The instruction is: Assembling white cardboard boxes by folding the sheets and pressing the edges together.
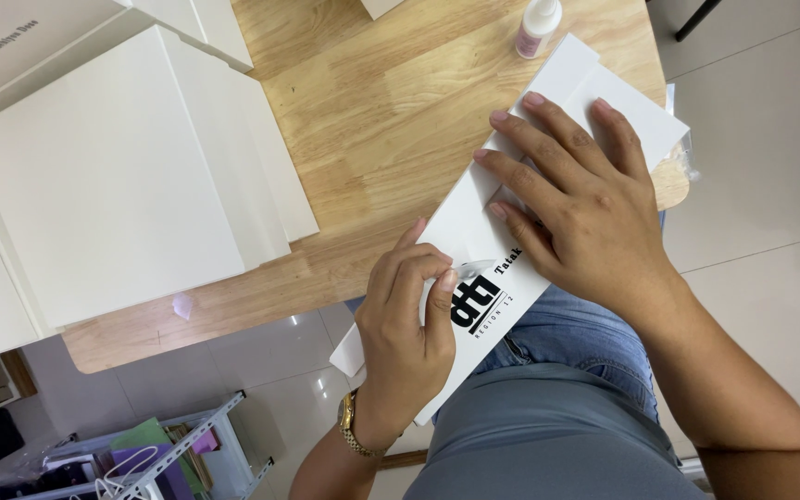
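While the right hand (585,199) presses flat, fingers splayed, on the light, stiff white card box (511,231) (easily creased), the left hand (409,324) pinches a thin clear strip (469,268) at its printed face.

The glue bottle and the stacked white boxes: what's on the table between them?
Head view: only bare wooden table lies between glue bottle and stacked white boxes.

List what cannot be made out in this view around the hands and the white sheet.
- Head view: what the left hand pinches on the white sheet; only a thin clear strip shows past its fingers.
- The fold under the right hand, covered by the palm.
- The glue bottle, cut off by the top edge.
- The stacked white boxes, cut off by the left edge.
- Items on the floor rack, too small and cluttered.
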